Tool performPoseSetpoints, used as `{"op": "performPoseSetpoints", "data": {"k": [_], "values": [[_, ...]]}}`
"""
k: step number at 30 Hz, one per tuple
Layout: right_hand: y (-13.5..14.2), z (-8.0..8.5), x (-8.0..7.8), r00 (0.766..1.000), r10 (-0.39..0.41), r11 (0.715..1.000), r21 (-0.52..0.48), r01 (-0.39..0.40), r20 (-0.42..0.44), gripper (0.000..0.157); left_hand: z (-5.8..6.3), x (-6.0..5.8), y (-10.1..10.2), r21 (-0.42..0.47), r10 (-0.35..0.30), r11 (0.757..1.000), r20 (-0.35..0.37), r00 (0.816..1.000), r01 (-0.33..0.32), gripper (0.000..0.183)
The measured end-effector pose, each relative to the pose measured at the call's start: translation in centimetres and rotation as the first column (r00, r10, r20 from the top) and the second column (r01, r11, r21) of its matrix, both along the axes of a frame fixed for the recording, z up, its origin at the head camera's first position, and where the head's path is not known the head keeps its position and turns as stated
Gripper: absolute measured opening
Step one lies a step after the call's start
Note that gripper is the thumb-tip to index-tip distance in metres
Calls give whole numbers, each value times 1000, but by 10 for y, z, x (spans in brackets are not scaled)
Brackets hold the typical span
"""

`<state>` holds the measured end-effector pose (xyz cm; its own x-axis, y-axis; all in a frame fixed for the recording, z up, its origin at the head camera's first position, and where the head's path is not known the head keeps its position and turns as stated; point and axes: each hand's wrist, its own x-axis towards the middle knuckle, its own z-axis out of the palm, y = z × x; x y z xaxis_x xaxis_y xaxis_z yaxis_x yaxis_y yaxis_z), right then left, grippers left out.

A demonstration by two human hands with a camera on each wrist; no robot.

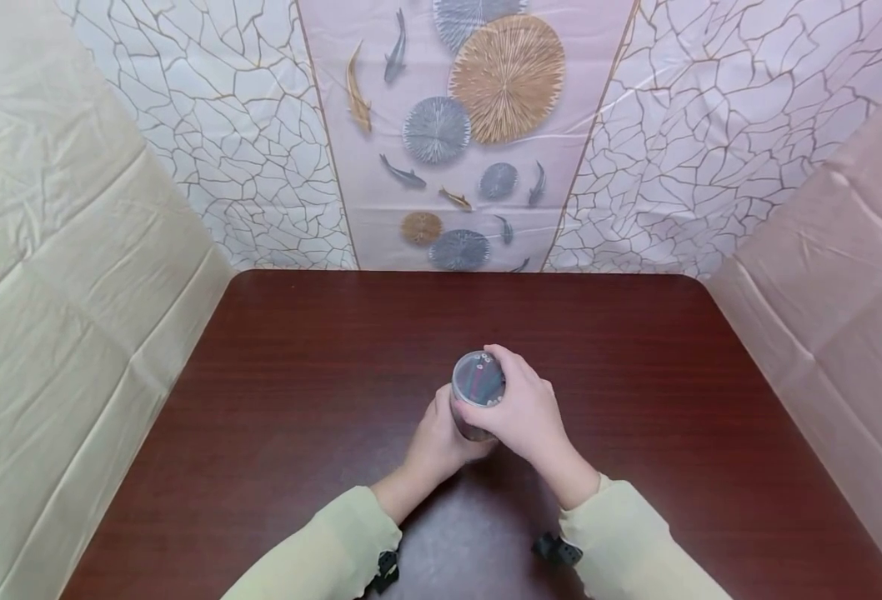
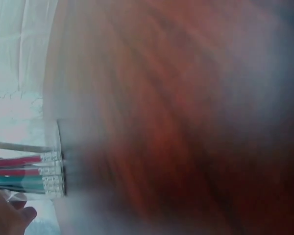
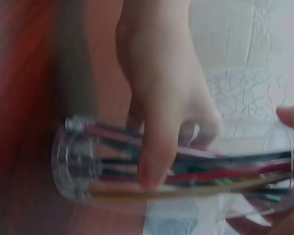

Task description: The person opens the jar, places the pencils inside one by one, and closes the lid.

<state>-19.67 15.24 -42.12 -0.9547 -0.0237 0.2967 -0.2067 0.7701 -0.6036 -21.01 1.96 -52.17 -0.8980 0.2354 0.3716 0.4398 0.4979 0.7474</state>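
A clear plastic cylinder [image 1: 478, 383] stands tilted between both hands near the middle of the table, its round top facing up. Thin red, green, black and yellow sticks [image 3: 225, 171] fill it, several with silvery ends. My left hand [image 1: 435, 442] grips the cylinder's body, thumb across its side in the right wrist view. At the upper end, my right hand [image 1: 519, 412] curls its thumb and fingers round the rim. Blurred motion surrounds the cylinder's lower end in the right wrist view. The left wrist view catches the bottom end, with the stick ends [image 2: 51, 171] showing through.
A dark red-brown wooden table [image 1: 298, 358] spreads under both hands. Behind it hangs a patterned backdrop [image 1: 261, 150], with pale cloth walls [image 1: 73, 292] on either side. Small black devices [image 1: 557, 550] sit at the wrists, by the light green sleeves [image 1: 628, 533].
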Motion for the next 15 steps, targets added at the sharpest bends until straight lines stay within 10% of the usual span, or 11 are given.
{"op": "performPoseSetpoints", "data": {"k": [8, 15], "values": [[-10, -4, 8, 996, -87, 992, -91, 89, 24, 90, -6, 3, 2, -14, 37, 999, -73, 997, -38, 84], [20, -10, -1, 957, 290, 905, -321, -281, -19, 103, -3, -1, -5, -31, -40, 999, 26, 999, 41, 90]]}}
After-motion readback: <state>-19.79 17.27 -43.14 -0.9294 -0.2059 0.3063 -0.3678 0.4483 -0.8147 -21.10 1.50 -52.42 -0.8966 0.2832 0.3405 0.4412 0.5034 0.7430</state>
